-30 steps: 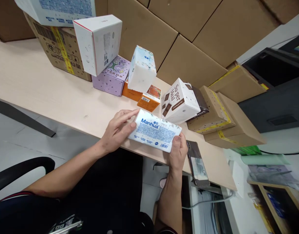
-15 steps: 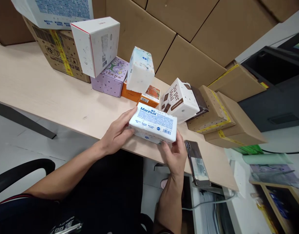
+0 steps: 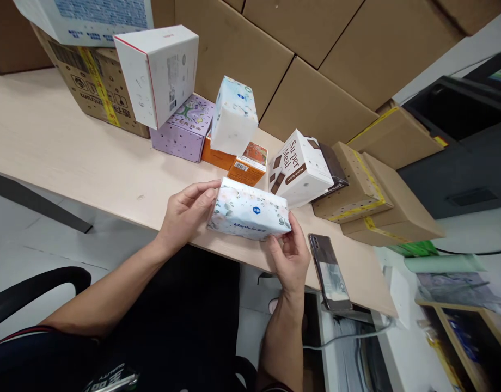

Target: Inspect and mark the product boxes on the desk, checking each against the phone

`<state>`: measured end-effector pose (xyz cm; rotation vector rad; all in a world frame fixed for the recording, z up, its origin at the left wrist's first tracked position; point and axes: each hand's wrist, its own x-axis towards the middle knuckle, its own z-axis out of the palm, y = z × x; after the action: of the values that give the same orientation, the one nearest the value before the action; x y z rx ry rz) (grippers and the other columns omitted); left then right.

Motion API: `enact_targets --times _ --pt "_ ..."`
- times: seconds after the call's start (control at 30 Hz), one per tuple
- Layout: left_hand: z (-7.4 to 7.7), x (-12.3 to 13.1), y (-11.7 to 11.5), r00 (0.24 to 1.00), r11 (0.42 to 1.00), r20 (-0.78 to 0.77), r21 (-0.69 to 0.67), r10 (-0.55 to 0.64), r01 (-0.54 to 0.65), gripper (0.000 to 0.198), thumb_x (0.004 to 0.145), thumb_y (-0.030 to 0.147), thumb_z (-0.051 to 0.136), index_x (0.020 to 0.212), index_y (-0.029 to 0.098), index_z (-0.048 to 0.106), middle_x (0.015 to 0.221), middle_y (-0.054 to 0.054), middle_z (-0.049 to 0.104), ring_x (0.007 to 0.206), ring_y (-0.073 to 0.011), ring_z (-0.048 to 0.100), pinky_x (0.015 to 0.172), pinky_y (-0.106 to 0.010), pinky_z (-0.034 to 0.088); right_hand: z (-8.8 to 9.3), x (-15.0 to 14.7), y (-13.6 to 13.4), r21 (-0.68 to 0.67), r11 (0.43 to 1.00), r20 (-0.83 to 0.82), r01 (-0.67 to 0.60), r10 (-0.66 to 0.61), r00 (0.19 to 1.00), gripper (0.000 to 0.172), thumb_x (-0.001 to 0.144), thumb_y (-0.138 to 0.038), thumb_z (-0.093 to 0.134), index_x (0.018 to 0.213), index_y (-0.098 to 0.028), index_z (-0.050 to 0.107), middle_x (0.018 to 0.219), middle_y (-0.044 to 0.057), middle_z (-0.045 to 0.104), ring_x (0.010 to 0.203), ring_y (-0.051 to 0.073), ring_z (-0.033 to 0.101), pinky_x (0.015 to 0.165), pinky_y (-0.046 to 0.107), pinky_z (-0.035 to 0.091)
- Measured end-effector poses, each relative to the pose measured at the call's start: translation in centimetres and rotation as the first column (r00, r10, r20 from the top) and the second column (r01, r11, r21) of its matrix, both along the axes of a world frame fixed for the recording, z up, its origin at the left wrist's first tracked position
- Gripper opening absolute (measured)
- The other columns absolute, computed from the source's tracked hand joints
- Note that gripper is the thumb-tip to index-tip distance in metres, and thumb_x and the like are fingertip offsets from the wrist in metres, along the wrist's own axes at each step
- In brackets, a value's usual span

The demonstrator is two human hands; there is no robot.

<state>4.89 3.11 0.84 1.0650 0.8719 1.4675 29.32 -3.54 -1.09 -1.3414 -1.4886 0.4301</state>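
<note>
Between my hands is a pack of tissues (image 3: 250,209) in white plastic with a floral print and "Manhua" lettering, held over the table's front edge. My left hand (image 3: 185,215) grips its left end, thumb and fingers closed on the corner. At the right end, my right hand (image 3: 290,251) holds it with the thumb in front and fingers behind. Just beyond stand an orange box (image 3: 247,173) and a second tissue pack (image 3: 234,122) propped on end above the orange boxes. To the right of these is a white "Su-per Meal" box (image 3: 300,171).
A purple tea box (image 3: 181,136) carries a white box (image 3: 160,76) at the left. Cardboard cartons (image 3: 352,185) stand at the right, with a phone (image 3: 330,272) near the table edge. Stacked cartons (image 3: 316,103) line the back. A chair armrest (image 3: 42,286) is at lower left.
The tissue pack has been turned over in my hands: the printed text panel with the barcode faced up before, and the floral side shows now. My left thumb has shifted upward.
</note>
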Motion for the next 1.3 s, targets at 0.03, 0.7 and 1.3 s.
enact_targets --times 0.03,0.7,1.3 --pt "-0.2 -0.1 0.1 1.000 0.999 0.002 0.018 -0.031 0.031 0.037 0.091 0.046 0.075 0.118 0.020 0.077 0.115 -0.009 0.077 0.105 -0.0236 0.072 0.089 -0.035 0.059 0.1 -0.1 0.1 -0.018 1.000 -0.013 0.019 -0.019 1.000 0.063 0.093 -0.040 0.070 0.152 -0.026 0.053 0.146 0.015 0.062 0.119 0.027 0.067 0.099 0.048 0.061" --pt "-0.6 -0.3 -0.1 0.937 0.981 -0.339 0.138 -0.085 0.139 0.061 0.096 0.056 0.067 0.149 0.028 0.055 0.153 -0.013 0.046 0.093 -0.0194 0.065 0.077 -0.037 0.058 0.3 0.3 -0.1 0.032 0.999 -0.118 0.002 0.002 0.993 0.064 0.089 -0.046 0.074 0.147 -0.023 0.060 0.146 0.014 0.067 0.131 0.029 0.067 0.109 0.051 0.058" --pt "-0.1 -0.1 -0.3 0.928 0.969 -0.317 0.083 -0.196 0.233 0.075 0.088 0.046 0.079 0.151 0.022 0.046 0.141 -0.014 0.063 0.129 -0.0334 0.061 0.106 -0.046 0.055 -0.2 0.5 -1.0 0.120 0.990 -0.197 -0.078 0.101 0.975 0.059 0.093 -0.032 0.071 0.150 -0.032 0.057 0.143 0.011 0.070 0.130 0.029 0.067 0.107 0.053 0.058"
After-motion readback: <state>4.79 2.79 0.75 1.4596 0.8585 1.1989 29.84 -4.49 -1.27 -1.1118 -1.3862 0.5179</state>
